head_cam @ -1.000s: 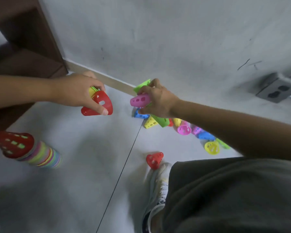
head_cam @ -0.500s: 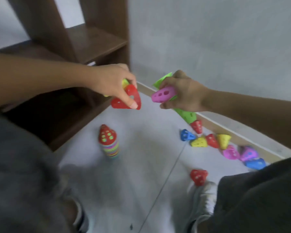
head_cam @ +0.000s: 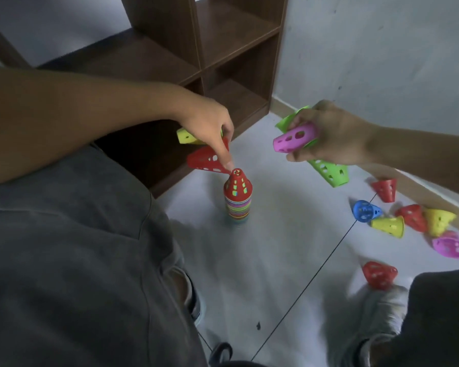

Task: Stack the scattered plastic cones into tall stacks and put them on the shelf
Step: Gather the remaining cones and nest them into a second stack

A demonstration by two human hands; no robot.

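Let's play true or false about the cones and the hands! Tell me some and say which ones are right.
1. The left hand holds a red cone. True.
2. The tall stack on the floor has a blue cone on top. False: its top cone is red.
3. The right hand holds a pink cone. True.
4. The tall stack stands on the shelf. False: it stands on the floor in front of it.
5. Loose cones, like the blue cone, lie on the floor. True.

Stack [head_cam: 237, 201] before shelf [head_cam: 202, 62]; loose cones [head_cam: 387, 226] right.
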